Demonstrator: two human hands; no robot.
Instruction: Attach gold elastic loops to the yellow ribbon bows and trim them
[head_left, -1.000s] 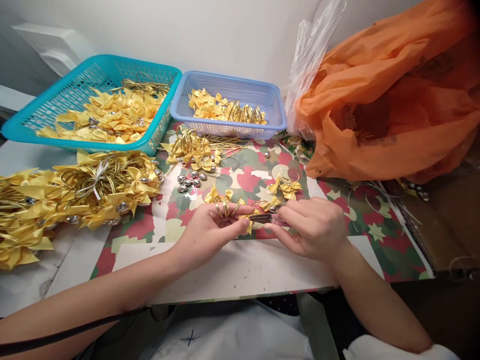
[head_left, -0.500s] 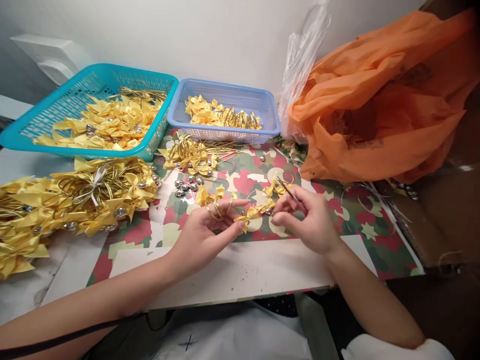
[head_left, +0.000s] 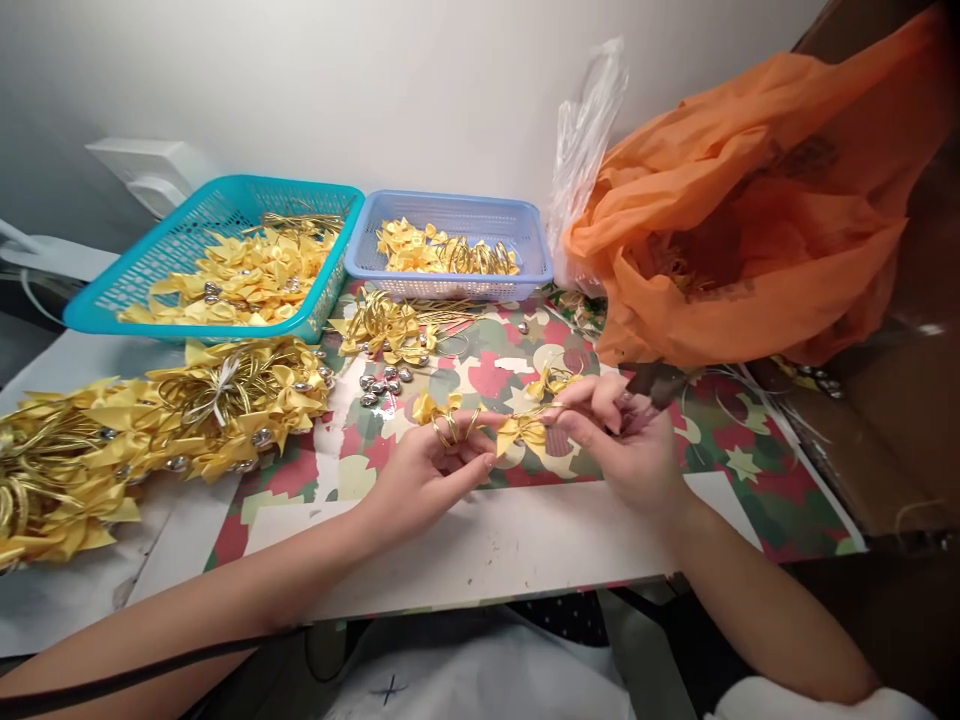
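A yellow ribbon bow (head_left: 521,432) with gold cord lies between my two hands, above the patterned sheet. My left hand (head_left: 435,470) has its thumb and forefinger at the bow's left side, fingers curled. Gold cord loops (head_left: 454,428) circle its fingers, and another yellow bow (head_left: 433,406) hangs behind them. My right hand (head_left: 626,430) pinches the gold cord at the bow's right side. A dark, blurred tool (head_left: 654,386) sticks out behind that hand; its kind is not clear. Just beyond lies another bow (head_left: 551,381).
Silver bells (head_left: 384,384) and a heap of bows (head_left: 382,325) lie ahead. Behind stand a teal basket (head_left: 202,328) and a blue basket (head_left: 450,287). Bundled bows (head_left: 225,420) are at left, an orange bag (head_left: 675,330) at right. A white board (head_left: 487,545) lies in front.
My right fingers have closed on the bow's cord, and the dark tool has swung from pointing forward to behind the hand. The bow has shifted right. The view has tilted slightly.
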